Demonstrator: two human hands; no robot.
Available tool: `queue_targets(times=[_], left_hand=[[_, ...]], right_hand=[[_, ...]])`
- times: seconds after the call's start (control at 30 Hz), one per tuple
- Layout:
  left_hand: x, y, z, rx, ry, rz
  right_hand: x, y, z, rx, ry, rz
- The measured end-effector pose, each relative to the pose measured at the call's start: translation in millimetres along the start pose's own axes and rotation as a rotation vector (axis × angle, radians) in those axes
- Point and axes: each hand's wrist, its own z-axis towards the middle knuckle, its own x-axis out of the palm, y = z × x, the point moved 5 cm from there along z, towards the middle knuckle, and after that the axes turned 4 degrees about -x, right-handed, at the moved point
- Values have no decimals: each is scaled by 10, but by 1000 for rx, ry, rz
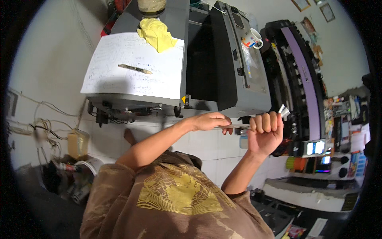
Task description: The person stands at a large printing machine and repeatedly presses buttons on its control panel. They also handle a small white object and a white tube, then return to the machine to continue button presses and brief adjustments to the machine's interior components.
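Observation:
Both hands are raised in front of my chest, before the grey machine. Between them runs a thin, pale flat piece (240, 126), seen nearly edge-on; its kind I cannot make out. My left hand (211, 121) pinches one end, thumb on top and fingers curled under. The fingers of my right hand (266, 132) are curled around the other end. Beside its top pokes out a small white crumpled strip (283, 110); whether it belongs to the flat piece is unclear.
Ahead, the grey machine (250, 101) carries written sheets (107, 59), a pen (135, 69), a yellow cloth (156, 35) and a patterned mug (252, 39). A wide-format printer (304, 79) with a purple band stands right. Loose cables (51, 107) and a white bucket (93, 164) lie left.

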Motion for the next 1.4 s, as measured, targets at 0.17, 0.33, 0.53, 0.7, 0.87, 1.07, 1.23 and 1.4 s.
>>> queue_targets(times=[0.17,0.33,0.53,0.7,0.87,1.07,1.23,1.4], left_hand=[[-48,-73,223,-45,7,133],[-65,-214,262,-18,43,113],[-83,-356,262,-35,-46,156],[-177,-415,228,-119,-115,340],[-172,-489,270,-10,-166,435],[-327,-480,180,-26,-179,409],[-200,-481,173,193,-313,173],[-110,-542,118,297,-486,494]], right_hand=[[13,393,71,-66,48,-47],[-31,710,139,-118,64,-44],[-107,1330,-45,-542,-303,-577],[587,1482,-396,-1224,-392,-1517],[182,47,-85,-277,234,-2111],[-400,-320,-174,85,-112,-1822],[-464,-282,-221,90,-212,-880],[-361,-380,-169,-148,-75,-1546]])
